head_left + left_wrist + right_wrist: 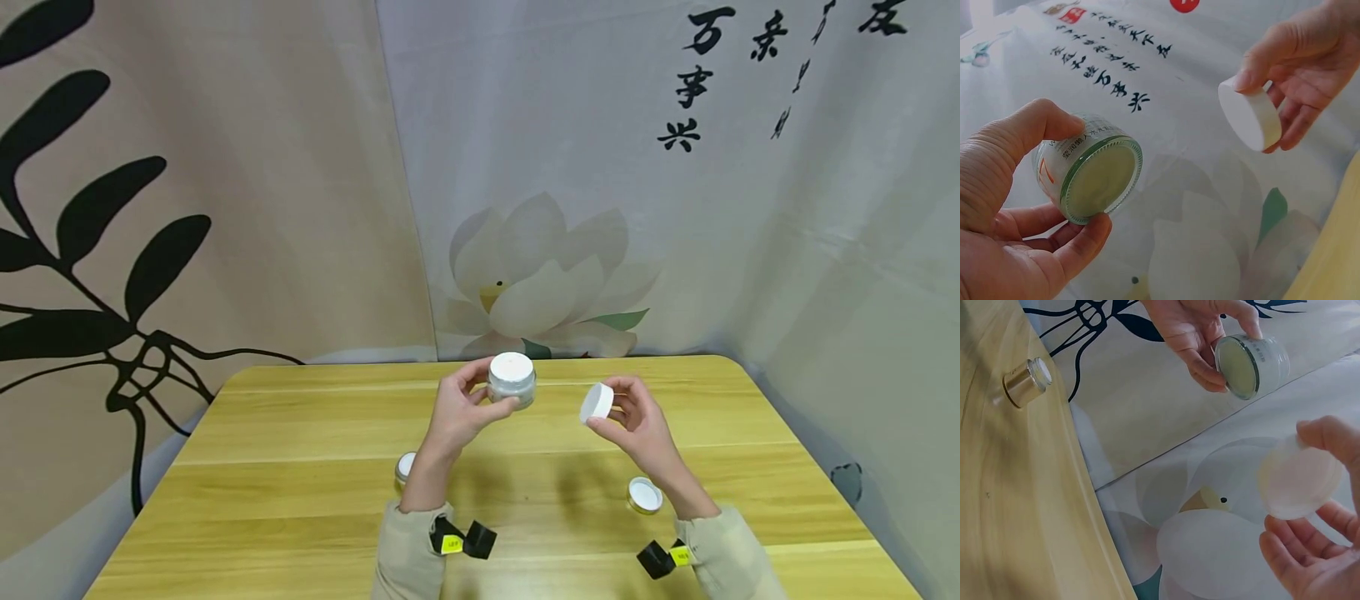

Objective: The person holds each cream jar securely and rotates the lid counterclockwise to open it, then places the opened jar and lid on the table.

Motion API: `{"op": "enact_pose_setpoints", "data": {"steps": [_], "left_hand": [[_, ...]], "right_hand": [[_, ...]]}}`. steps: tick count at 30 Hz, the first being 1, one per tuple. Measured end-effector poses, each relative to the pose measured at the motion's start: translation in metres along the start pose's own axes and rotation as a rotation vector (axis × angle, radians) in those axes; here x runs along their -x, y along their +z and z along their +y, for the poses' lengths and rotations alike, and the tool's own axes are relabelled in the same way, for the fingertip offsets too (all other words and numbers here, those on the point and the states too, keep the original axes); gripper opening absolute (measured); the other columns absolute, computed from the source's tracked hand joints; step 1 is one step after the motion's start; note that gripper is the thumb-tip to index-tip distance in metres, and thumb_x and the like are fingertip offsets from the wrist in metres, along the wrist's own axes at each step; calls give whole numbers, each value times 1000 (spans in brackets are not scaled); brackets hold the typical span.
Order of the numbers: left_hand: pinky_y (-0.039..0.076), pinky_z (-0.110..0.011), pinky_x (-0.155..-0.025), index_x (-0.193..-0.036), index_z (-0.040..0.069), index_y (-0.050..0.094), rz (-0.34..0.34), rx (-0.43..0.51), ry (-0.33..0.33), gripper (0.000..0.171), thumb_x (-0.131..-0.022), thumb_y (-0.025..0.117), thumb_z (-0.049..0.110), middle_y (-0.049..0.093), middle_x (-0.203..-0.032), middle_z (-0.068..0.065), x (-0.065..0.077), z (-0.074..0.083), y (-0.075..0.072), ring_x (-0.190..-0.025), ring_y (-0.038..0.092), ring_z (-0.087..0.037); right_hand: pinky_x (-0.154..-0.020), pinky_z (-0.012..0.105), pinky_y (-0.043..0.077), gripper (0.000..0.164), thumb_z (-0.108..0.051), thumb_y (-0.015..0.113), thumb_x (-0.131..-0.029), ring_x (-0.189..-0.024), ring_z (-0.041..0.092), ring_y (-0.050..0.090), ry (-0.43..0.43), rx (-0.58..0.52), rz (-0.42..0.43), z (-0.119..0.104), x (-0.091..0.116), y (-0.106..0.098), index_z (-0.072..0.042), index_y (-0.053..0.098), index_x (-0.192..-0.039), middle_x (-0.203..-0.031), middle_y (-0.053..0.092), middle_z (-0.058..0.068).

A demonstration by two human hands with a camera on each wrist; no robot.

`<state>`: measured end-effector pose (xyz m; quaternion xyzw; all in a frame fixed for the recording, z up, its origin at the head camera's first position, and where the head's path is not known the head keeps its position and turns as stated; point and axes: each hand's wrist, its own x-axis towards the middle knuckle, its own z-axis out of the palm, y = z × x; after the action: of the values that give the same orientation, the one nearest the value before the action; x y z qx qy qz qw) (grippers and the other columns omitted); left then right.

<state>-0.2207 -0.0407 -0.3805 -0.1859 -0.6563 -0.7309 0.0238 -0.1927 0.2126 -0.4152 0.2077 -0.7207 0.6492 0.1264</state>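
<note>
My left hand (459, 410) holds a clear glass jar (513, 385) by its sides, thumb on one side and fingers on the other, above the table. The jar has a white top, and its printed label and pale greenish base show in the left wrist view. To the right, my right hand (639, 423) pinches a round white lid (597, 403) at its edge, tilted and apart from the jar. A small gold jar (1024, 383) with a white top stands on the table, partly behind the left wrist in the head view.
A gold-rimmed lid (645, 495) with a white inside lies on the wooden table (300, 467) near the right forearm. Behind the table hangs a cloth backdrop (315, 167) with a printed lotus, leaves and characters.
</note>
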Motion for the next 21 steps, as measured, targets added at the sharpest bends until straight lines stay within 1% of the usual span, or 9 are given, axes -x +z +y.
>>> {"op": "enact_pose_setpoints", "data": {"steps": [4, 10, 16, 21], "left_hand": [[47, -32, -88, -117, -9, 57, -2, -2, -3, 48, -70, 71, -7, 58, -111, -16, 1, 0, 0, -97, 53, -20], [47, -30, -87, -117, -8, 56, -5, 0, -3, 50, -70, 72, -8, 57, -111, -16, 2, 0, 1, -98, 53, -19], [46, -31, -88, -117, -8, 57, -1, -5, -5, 50, -69, 72, -9, 57, -111, -15, 2, 1, 1, -97, 53, -19], [47, -28, -85, -117, -9, 56, -9, -3, 9, 49, -70, 72, -8, 57, -111, -16, 2, -1, 0, -97, 53, -19]], "right_hand": [[-80, 20, 48, 47, 12, 64, -79, -94, 11, 54, 20, 52, 18, 3, 3, -2, 11, 43, -120, -110, 49, 17], [-79, 21, 48, 48, 8, 68, -78, -95, 13, 53, 30, 130, 25, 6, 7, -3, 8, 50, -122, -110, 53, 10], [-75, 21, 49, 48, 2, 73, -76, -92, 13, 51, 39, 234, 28, 10, 12, -4, 1, 57, -122, -106, 53, 13], [-73, 21, 49, 50, 1, 76, -74, -88, 14, 51, 63, 285, 32, 18, 17, -3, 1, 59, -121, -104, 54, 13]]}}
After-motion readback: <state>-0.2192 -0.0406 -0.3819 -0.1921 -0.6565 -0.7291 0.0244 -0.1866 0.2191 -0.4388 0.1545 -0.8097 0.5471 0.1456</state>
